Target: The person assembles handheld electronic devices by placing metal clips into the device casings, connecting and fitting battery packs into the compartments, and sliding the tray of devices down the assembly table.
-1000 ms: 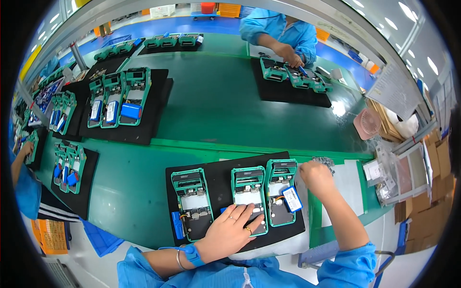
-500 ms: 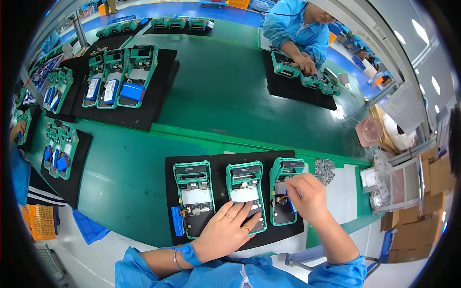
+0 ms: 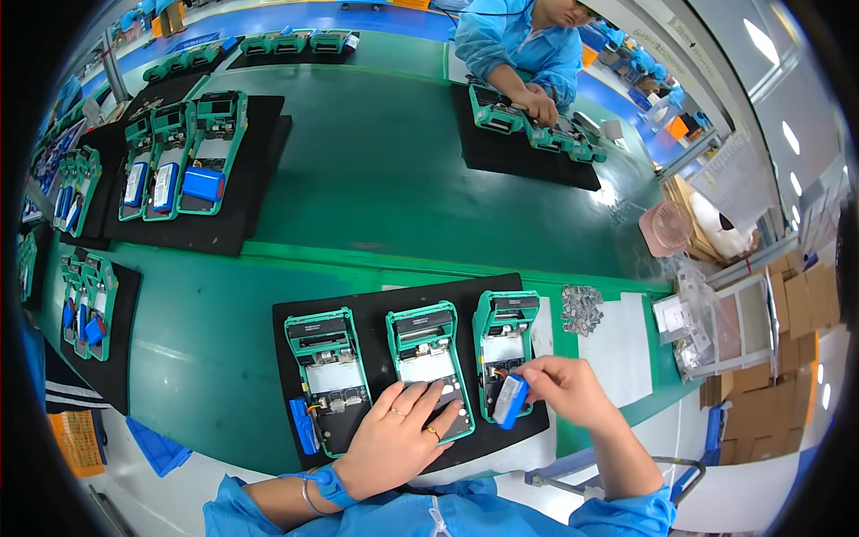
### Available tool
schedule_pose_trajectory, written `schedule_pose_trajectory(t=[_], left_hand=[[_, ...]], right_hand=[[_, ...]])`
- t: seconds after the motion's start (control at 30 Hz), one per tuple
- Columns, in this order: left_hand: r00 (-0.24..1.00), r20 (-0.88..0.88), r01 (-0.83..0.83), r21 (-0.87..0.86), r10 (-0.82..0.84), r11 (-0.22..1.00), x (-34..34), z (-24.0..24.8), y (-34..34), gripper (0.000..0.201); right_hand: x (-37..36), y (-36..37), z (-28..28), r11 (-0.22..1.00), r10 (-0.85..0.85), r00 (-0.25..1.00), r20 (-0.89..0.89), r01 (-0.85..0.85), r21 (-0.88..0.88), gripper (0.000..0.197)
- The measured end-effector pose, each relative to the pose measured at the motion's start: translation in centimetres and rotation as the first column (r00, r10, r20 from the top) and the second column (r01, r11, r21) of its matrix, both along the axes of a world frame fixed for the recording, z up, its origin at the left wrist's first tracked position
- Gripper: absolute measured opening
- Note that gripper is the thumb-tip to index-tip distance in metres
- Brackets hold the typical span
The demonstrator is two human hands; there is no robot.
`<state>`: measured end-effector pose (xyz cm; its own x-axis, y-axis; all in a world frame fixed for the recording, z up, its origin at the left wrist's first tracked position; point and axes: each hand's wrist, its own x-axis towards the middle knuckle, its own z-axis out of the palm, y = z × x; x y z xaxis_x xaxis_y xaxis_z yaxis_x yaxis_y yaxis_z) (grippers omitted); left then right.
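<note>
Three open green device housings lie side by side on a black foam mat (image 3: 378, 306) in front of me. Across the lower part of the middle housing (image 3: 422, 324), my left hand (image 3: 394, 443) lies flat with fingers apart. My right hand (image 3: 568, 391) pinches a blue battery pack (image 3: 511, 402) between thumb and fingers. The pack is tilted over the lower part of the right housing (image 3: 506, 309), with thin coloured wires beside it. At the left housing (image 3: 320, 328), another blue battery pack (image 3: 303, 426) hangs by its wires outside the left edge.
Right of the mat, a pile of small grey parts (image 3: 582, 310) sits by white sheets (image 3: 617, 358). Across the green table (image 3: 385, 179), a co-worker (image 3: 523, 54) handles similar housings. More housings (image 3: 183, 152) lie on mats at left. A pink fan (image 3: 667, 228) stands at far right.
My right hand has turned and drawn the battery pack up and toward me, bringing its pale face into view. The left hand stays on the middle housing. The whole view has shifted a little.
</note>
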<state>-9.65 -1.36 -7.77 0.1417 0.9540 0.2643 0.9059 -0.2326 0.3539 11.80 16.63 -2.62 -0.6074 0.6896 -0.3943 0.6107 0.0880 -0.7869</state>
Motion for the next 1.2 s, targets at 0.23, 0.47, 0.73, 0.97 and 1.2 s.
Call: schedule_pose_trajectory(t=[0.23, 0.47, 0.73, 0.97, 1.2], left_hand=[[1.0, -0.004, 0.004, -0.013, -0.004, 1.0, 0.1, 0.1, 0.1, 0.049], [1.0, -0.023, 0.005, -0.038, -0.006, 0.999, 0.1, 0.4, 0.2, 0.048], [0.999, -0.04, 0.015, -0.045, -0.017, 0.999, 0.4, 0.4, 0.5, 0.05], [0.995, -0.1, -0.03, -0.052, 0.024, 0.998, 0.6, 0.5, 0.3, 0.049], [0.992, -0.122, -0.055, -0.114, 0.041, 0.992, 0.9, 0.3, -0.1, 0.05]], right_hand=[[0.1, -3.6, -0.1, 0.949, 0.297, 0.929, -0.223, -0.261, 0.177, 0.019], [1.5, -3.2, -0.6, 0.951, 0.302, 0.91, -0.283, -0.27, 0.149, 0.012], [1.2, -1.5, -1.8, 0.901, 0.064, 0.954, -0.292, 0.07, 0.428, 0.015], [-3.3, 2.6, -1.5, 0.589, 0.106, 0.968, -0.229, 0.124, 0.799, 0.027], [-1.4, 3.3, -1.7, 0.513, 0.093, 0.984, -0.152, 0.084, 0.854, 0.048]])
